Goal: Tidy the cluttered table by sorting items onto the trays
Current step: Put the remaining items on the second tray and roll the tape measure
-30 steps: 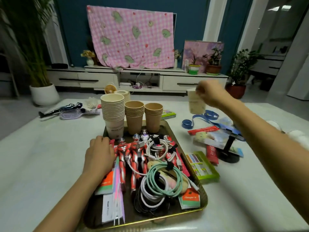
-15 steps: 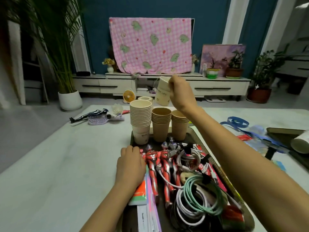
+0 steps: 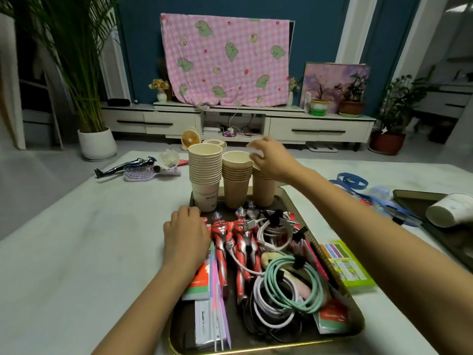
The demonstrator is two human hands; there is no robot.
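Right hand (image 3: 271,163) grips white paper cup (image 3: 256,152), blurred on my feed, lowered over brown cup stack (image 3: 263,193); left hand (image 3: 186,234) loose on tray (image 3: 183,326).

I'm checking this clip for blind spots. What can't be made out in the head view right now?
Head view:
Right hand: motion-blurred; whether it holds a cup is unclear.
Rightmost brown cup stack: top hidden by that hand.
Second tray: cut off by the right edge.
Left hand: covers whatever lies under it.
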